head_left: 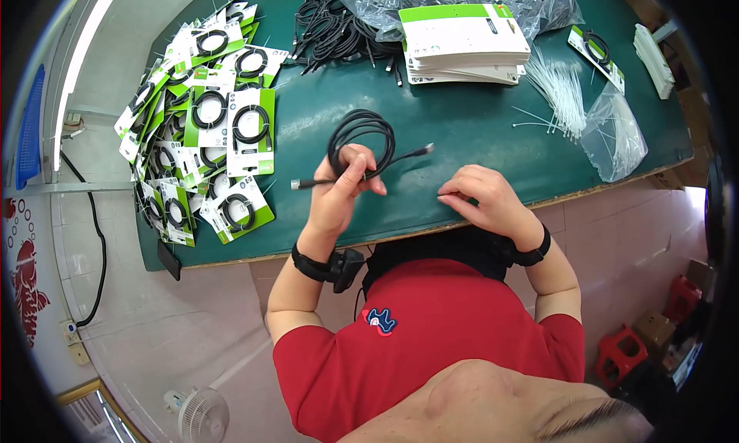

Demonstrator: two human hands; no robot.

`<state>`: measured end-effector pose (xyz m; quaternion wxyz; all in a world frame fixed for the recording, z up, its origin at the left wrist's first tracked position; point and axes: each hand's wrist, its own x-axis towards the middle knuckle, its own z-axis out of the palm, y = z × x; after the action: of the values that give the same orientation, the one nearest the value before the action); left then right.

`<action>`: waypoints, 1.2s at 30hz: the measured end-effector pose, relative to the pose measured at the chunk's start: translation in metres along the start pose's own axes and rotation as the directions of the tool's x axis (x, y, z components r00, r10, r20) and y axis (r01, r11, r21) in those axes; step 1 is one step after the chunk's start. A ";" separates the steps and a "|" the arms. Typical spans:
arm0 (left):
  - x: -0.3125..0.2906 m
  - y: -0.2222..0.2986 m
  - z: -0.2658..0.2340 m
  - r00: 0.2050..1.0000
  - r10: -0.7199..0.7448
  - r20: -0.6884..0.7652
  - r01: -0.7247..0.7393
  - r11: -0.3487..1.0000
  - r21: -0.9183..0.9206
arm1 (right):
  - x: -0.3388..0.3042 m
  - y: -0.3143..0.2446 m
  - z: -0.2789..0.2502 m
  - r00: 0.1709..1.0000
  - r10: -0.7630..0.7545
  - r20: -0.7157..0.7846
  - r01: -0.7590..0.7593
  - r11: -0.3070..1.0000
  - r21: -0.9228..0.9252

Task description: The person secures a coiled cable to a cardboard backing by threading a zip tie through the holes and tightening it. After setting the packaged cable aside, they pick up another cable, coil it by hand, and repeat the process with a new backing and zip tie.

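My left hand is closed around a coiled black cable, held above the table's near edge. The loops rise over my fingers. One plug end sticks out to the left, the other plug end to the right. My right hand is apart from the cable, to its right, low over the table. Its fingers are bent and its thumb and fingertips come close together, with nothing visible between them.
Carded cables are heaped at left on the green table. Loose black cables, stacked cards and clear plastic bags lie at the back. White cable ties, a bag and one carded cable are right.
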<state>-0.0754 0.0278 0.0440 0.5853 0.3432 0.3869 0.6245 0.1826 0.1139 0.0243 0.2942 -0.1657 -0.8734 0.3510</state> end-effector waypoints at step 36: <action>-0.010 -0.056 0.063 0.941 0.002 0.338 -0.038 0.994 0.101 | -0.031 -0.003 -0.012 0.975 0.215 -0.063 -0.106 0.690 0.716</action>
<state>0.0071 0.0236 0.0237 0.6173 0.4795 0.3100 0.5412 0.2144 0.1028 0.0211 0.3647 -0.1402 -0.6304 0.6708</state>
